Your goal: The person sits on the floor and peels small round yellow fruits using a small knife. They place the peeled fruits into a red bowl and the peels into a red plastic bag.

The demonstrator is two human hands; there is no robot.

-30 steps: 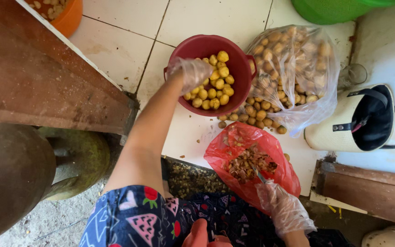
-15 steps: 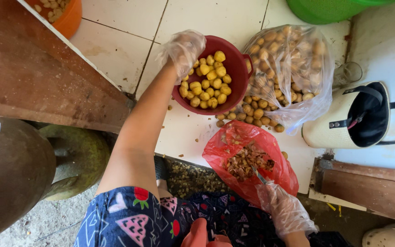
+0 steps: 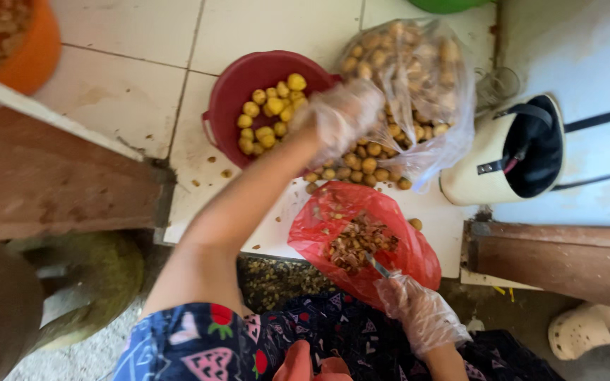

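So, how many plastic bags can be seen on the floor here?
2. A clear plastic bag full of small brownish round fruits lies right of the red bowl. A red plastic bag holding brown peelings lies nearer the person, by the right hand. Others may be out of view.

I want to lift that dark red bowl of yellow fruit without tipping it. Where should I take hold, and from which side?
Probably grip the dark red bowl by its small lug on the left rim, approaching from the left over the bare tiled floor. It sits upright and full, so keep it level. The right rim is crowded: the left hand and the clear bag lie there.
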